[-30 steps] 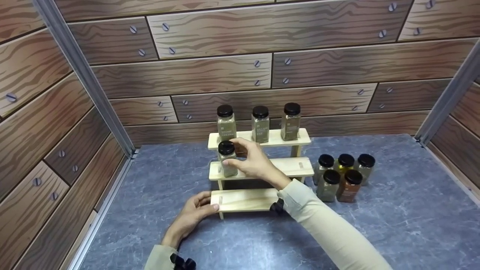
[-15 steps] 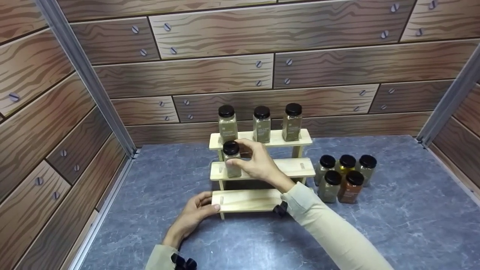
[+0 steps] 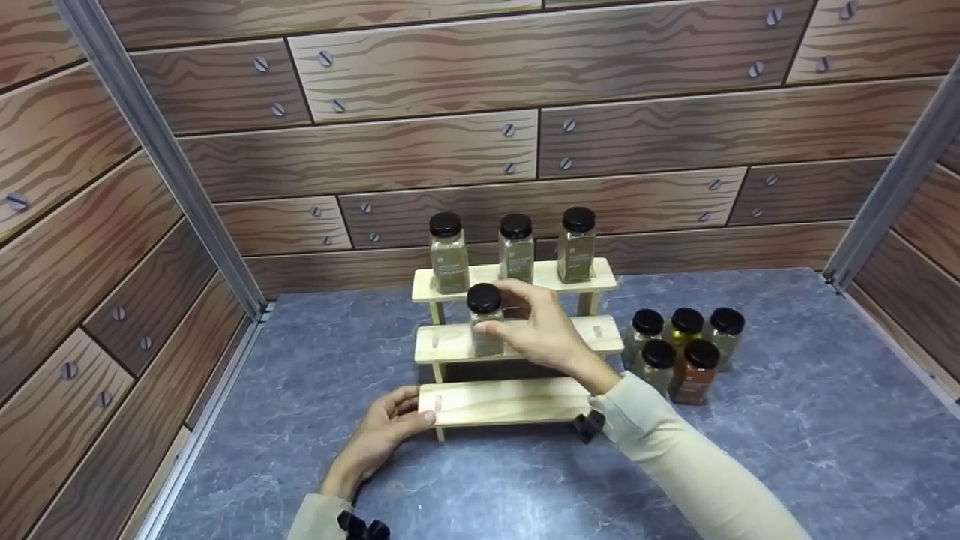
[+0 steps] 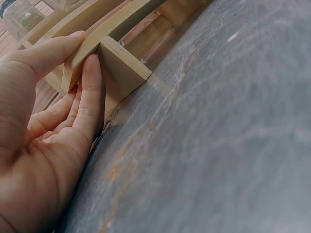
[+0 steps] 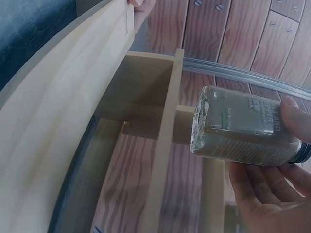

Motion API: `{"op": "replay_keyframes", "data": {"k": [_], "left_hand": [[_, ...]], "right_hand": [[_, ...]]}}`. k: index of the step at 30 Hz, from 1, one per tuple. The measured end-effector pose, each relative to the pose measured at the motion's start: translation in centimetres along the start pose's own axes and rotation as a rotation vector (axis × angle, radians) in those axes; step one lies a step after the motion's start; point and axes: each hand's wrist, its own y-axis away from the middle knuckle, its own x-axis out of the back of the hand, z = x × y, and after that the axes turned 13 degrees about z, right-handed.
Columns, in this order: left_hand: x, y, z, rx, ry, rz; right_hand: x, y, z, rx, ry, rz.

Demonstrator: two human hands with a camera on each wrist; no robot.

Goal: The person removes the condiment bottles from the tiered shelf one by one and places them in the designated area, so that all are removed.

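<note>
Right arm (image 3: 697,457) reaches in from the lower right, slanting up and leftward; right hand (image 3: 546,330) raised in a pinch grip — thumb (image 5: 297,119) to one side, fingers (image 5: 267,187) curved opposite and slightly spread. Left arm (image 3: 319,517) enters at the bottom edge, with much less of it in view; left hand (image 3: 381,429) sits lower, well apart from the right, also pinching — thumb outstretched, fingers drawn in opposite, palm visible in left wrist view.

With our left hand (image 4: 48,155), we are pinching a wooden rack (image 4: 115,24), whose leg (image 4: 121,73) is standing on the grey marbled tabletop (image 4: 209,136).
</note>
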Motion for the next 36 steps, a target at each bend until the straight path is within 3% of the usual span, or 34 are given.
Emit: {"op": "replay_keyframes", "data": {"k": [9, 21, 36], "left_hand": [[0.1, 0.0, 0.0, -0.002, -0.015, 0.009], [-0.1, -0.1, -0.2, -0.007, -0.008, 0.003], [0.0, 0.0, -0.1, -0.006, -0.004, -0.012]], "right_hand": [[2.5, 0.8, -0.1, 0.022, 0.023, 0.022], [6.2, 1.7, -0.9, -0.07, 0.041, 0.065], [9.6, 2.0, -1.0, 0.017, 0.065, 0.125]]}}
